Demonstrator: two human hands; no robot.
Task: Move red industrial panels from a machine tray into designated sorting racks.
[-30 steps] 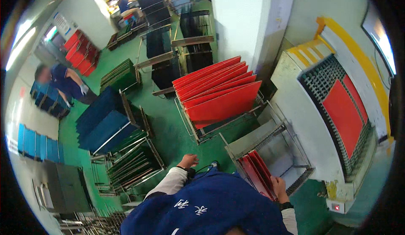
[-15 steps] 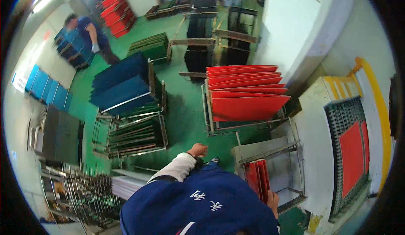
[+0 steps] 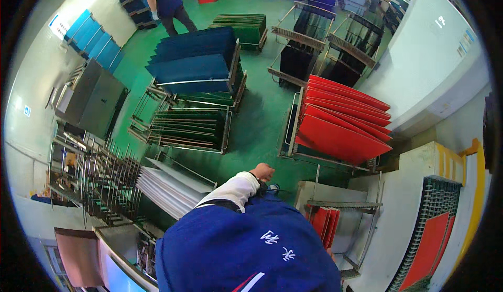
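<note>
My left hand [image 3: 263,172] is held out in front of my body over the green floor, its fingers curled in and nothing visible in them. A white sleeve covers that forearm. Of my right hand [image 3: 329,252] only a sliver shows past my blue jacket; its fingers are hidden. It is close to several thin red panels [image 3: 325,226] standing upright in a metal rack [image 3: 346,205] at my right. Further ahead on the right, a larger batch of red panels [image 3: 343,129] leans fanned out in a wire rack.
Racks of blue panels [image 3: 196,64] and dark green panels [image 3: 188,129] stand ahead left; white panels [image 3: 170,187] lean nearer. On the right a machine's roller conveyor [image 3: 437,208] carries red panels. A metal cabinet [image 3: 97,100] stands left. A person [image 3: 166,1] is at the far left.
My view has swung left and lower, so the racks appear shifted right. My right hand is now mostly hidden behind my jacket. My left hand stays curled in front.
</note>
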